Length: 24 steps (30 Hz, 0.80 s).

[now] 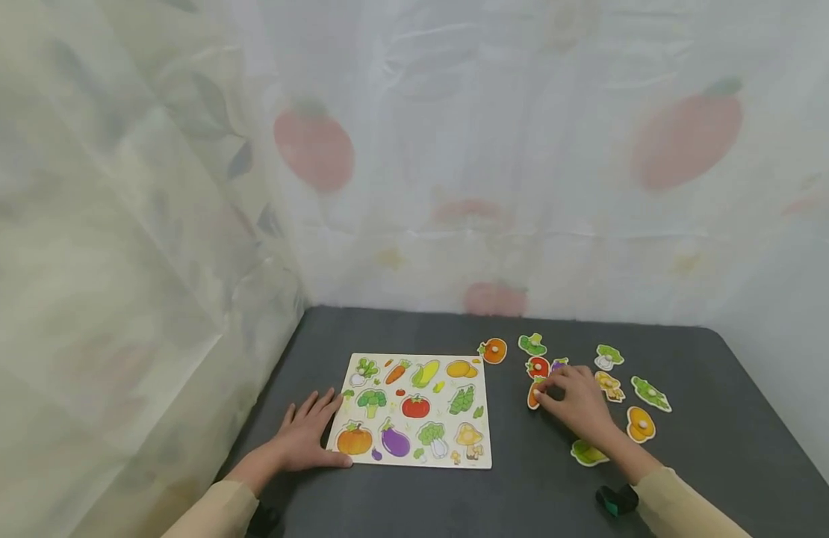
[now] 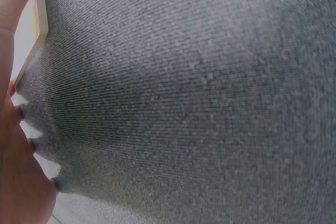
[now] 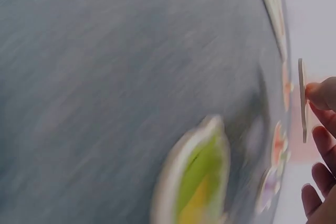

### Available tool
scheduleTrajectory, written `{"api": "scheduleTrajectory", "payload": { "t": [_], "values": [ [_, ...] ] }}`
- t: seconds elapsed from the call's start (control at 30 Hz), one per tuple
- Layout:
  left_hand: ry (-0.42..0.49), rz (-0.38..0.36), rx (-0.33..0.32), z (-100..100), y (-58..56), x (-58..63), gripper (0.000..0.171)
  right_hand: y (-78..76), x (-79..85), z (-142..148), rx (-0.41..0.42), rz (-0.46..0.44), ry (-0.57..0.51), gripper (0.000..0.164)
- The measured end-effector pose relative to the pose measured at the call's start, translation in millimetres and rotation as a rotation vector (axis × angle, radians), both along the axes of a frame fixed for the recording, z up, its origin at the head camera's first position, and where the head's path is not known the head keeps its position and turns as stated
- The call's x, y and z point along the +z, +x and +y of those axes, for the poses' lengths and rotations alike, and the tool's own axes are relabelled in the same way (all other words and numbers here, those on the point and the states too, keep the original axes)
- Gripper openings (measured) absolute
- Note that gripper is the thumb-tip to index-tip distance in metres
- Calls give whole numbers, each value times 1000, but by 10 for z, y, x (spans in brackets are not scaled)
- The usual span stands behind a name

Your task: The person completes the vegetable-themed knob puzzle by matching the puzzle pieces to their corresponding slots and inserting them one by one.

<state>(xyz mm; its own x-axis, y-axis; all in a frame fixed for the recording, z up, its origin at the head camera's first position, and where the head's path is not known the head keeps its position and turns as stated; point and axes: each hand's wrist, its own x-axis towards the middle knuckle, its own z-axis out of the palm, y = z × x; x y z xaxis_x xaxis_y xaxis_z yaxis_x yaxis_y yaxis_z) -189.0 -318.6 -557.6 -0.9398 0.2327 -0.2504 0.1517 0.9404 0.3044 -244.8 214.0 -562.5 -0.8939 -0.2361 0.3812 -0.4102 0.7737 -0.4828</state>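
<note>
A wooden puzzle board [image 1: 402,396] printed with vegetables lies flat on the dark table. My left hand [image 1: 307,432] rests at its left edge, fingers spread and the thumb along the lower left corner. In the left wrist view, that thumb touches the pale board's corner [image 2: 42,22]. To the right of the board, my right hand [image 1: 579,400] pinches a carrot puzzle piece [image 1: 533,393] between thumb and finger. The right wrist view has this piece [image 3: 303,103] edge-on, raised off the table, its printed face hidden.
Around the right hand lie a pumpkin piece [image 1: 495,351], a broccoli piece [image 1: 532,344], a tomato piece [image 1: 538,366], an eggplant piece [image 1: 559,363], a mushroom piece [image 1: 609,386], a potato piece [image 1: 641,424] and a corn piece [image 1: 588,453]. A printed curtain [image 1: 401,246] hangs behind the table.
</note>
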Motion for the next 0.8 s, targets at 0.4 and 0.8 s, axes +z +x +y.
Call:
{"api": "scheduleTrajectory", "payload": {
  "t": [0.4, 0.8],
  "values": [
    [3, -17, 11, 39, 12, 54, 127, -336, 144, -950, 37, -42, -71, 8],
    [0, -27, 24, 41, 14, 43, 127, -531, 62, -1870, 27, -139, -61, 11]
  ]
}}
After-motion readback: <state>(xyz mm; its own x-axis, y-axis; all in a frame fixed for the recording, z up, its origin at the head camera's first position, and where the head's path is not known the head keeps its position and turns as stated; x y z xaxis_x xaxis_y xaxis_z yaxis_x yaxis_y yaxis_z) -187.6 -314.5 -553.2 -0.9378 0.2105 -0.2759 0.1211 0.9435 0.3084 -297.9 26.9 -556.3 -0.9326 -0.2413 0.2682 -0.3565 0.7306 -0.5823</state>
